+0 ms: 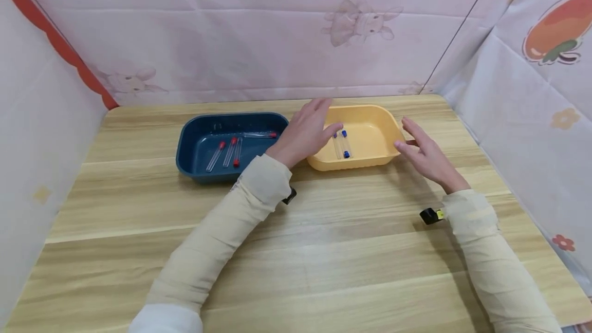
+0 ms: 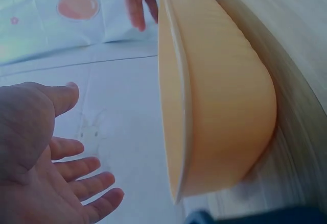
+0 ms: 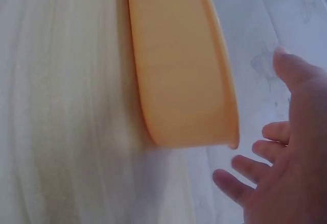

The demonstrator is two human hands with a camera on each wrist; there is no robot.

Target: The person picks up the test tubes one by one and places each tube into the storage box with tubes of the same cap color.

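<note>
A yellow tray (image 1: 374, 157) stands on the wooden table, with small clear blue-capped tubes (image 1: 346, 144) lying in its left part. Over the tray's left end, my left hand (image 1: 302, 135) hovers with fingers extended, hiding that end in the head view. In the left wrist view its palm (image 2: 30, 152) holds nothing, and the tray's wall is a little way off. At the tray's right end is my right hand (image 1: 430, 161), thumb and fingers spread beside the rim. Nothing is held in it, as the right wrist view shows.
A dark blue tray (image 1: 185, 161) stands left of the yellow one, holding several clear red-capped tubes (image 1: 216, 156). My left forearm (image 1: 222, 240) crosses in front of its right corner. Patterned cloth (image 1: 259, 40) hangs behind the table (image 1: 324, 251) and at both sides.
</note>
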